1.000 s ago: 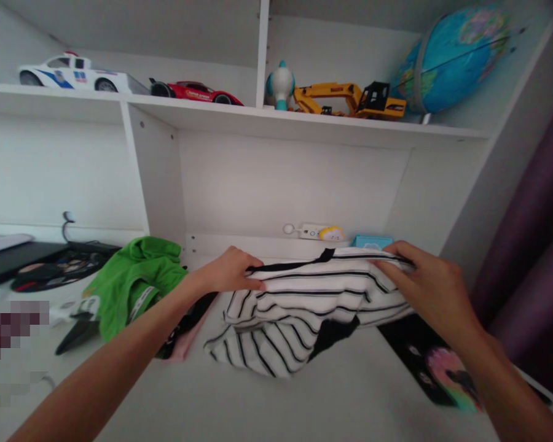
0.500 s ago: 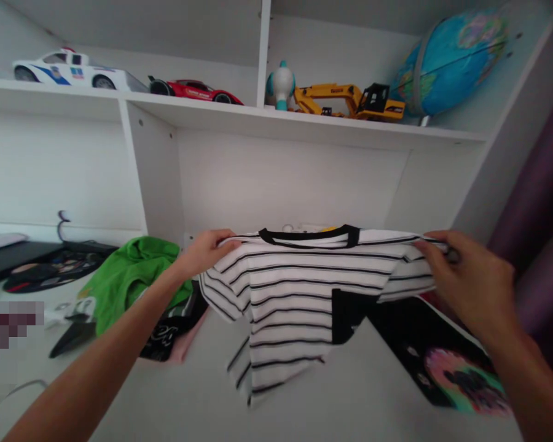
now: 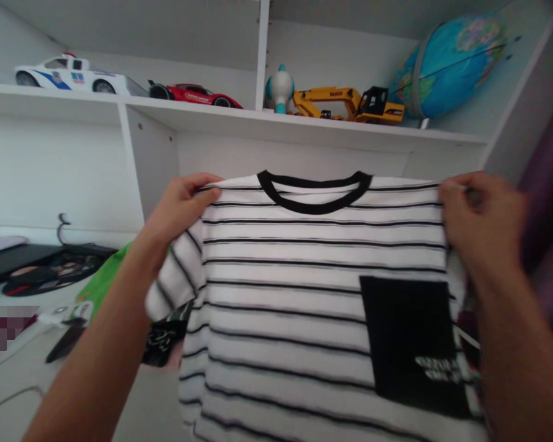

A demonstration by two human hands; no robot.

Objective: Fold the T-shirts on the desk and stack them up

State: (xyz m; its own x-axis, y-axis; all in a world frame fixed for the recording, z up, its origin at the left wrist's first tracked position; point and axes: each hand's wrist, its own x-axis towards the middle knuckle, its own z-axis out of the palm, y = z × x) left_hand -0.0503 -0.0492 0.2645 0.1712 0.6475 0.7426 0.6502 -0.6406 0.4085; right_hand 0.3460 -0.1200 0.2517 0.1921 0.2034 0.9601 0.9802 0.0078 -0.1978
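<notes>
A white T-shirt with black stripes (image 3: 286,294) hangs spread out between my hands, its front facing me. It has a black neckband and a large black chest pocket (image 3: 410,337) with white lettering. My left hand (image 3: 184,199) pinches the shoulder on the left side, thumb in front. At the opposite shoulder, my right hand (image 3: 483,215) is closed on the cloth. The left sleeve droops beside my left wrist. The shirt's lower hem runs out of view, and the right sleeve is mostly hidden behind my right hand.
Green clothing (image 3: 104,279) and a black printed garment (image 3: 161,344) lie on the white desk (image 3: 142,405) at left, near a black tray (image 3: 55,270) of small items. Above, the shelf holds a toy police car (image 3: 74,73), red car (image 3: 193,94), yellow excavator (image 3: 350,104) and globe (image 3: 451,67).
Both my hands have risen and brought the T-shirt up and closer. Its body now hangs open instead of bunched, covering the black garment on the right.
</notes>
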